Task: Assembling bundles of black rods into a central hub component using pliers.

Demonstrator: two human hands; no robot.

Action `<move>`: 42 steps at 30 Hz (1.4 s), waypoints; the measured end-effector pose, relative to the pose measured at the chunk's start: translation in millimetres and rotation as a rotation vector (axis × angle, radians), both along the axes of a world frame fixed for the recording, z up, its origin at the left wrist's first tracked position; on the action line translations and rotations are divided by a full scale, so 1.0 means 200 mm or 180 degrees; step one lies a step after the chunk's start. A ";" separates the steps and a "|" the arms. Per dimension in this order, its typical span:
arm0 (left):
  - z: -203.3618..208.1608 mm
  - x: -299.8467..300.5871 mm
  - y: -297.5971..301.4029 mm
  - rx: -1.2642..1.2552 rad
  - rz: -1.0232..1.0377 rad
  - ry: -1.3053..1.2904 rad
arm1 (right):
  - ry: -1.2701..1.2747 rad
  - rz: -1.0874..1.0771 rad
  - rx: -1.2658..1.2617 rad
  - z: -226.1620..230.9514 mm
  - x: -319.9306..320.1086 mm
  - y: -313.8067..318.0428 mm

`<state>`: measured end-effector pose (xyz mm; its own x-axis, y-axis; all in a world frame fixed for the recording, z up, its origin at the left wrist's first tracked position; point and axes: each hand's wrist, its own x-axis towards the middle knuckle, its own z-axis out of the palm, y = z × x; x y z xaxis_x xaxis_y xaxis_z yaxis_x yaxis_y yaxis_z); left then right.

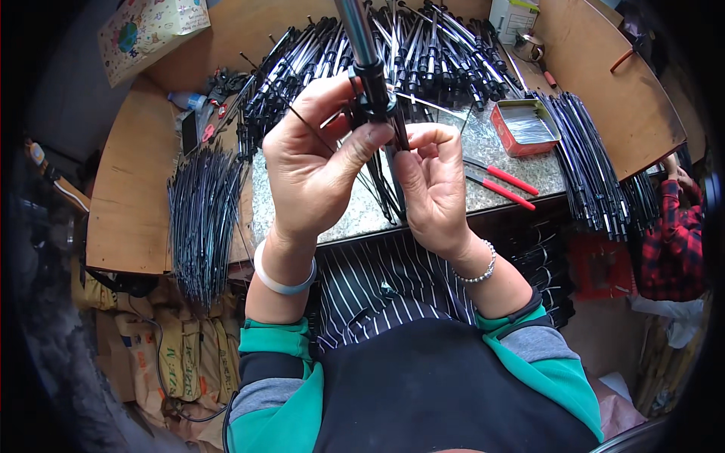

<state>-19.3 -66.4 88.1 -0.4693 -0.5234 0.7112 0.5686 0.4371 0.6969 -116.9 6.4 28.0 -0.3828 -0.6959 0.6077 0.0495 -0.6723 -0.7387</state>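
An umbrella frame point(371, 81), with a metal shaft, black plastic collar and thin dark ribs, stands in front of me at the middle of the bench. My left hand point(310, 162) is closed around the collar, its thumb pressed against the front. Just below and to the right, my right hand point(438, 185) pinches the dark ribs by the shaft between thumb and fingers; its fingertips are partly hidden. Red-handled pliers point(507, 186) lie on the speckled bench top to the right of that hand. Beyond them sits a red tin point(507, 140) holding many thin metal pieces.
Metal shafts with black fittings point(423, 57) are piled along the back. Bundles of dark ribs overhang the bench at left point(200, 219) and right point(593, 170). Wooden side panels point(124, 196) enclose the bench. At the far right shows another person's plaid sleeve point(671, 241).
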 end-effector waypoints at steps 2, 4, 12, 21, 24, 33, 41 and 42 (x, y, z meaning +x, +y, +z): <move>0.00 0.01 0.00 0.0027 0.0204 0.0068 | -0.0204 0.0056 -0.0068 0.00 0.01 0.00; 0.00 0.01 0.00 0.0206 0.0150 0.0181 | -0.0227 0.0044 -0.0097 0.00 0.01 0.00; 0.04 0.04 0.01 0.0221 -0.0354 0.0103 | -0.0505 0.0958 -0.0046 0.01 -0.11 0.02; 0.05 0.04 0.02 0.0008 -0.0158 -0.0098 | -0.0473 0.1213 -0.0061 -0.01 -0.14 0.01; 0.05 0.04 0.02 0.0097 -0.0320 -0.0045 | -0.0511 0.1366 -0.0115 -0.01 -0.16 0.01; 0.03 0.03 0.02 0.0173 -0.0686 0.0040 | -0.0488 0.1490 -0.0428 0.00 -0.16 0.03; 0.03 0.03 0.03 -0.0110 -0.0547 -0.0041 | 0.0807 -0.0235 -0.0678 -0.01 -0.12 0.07; 0.03 0.00 0.06 0.0090 -0.0506 0.0105 | 0.0806 -0.0241 -0.0673 -0.02 -0.13 0.07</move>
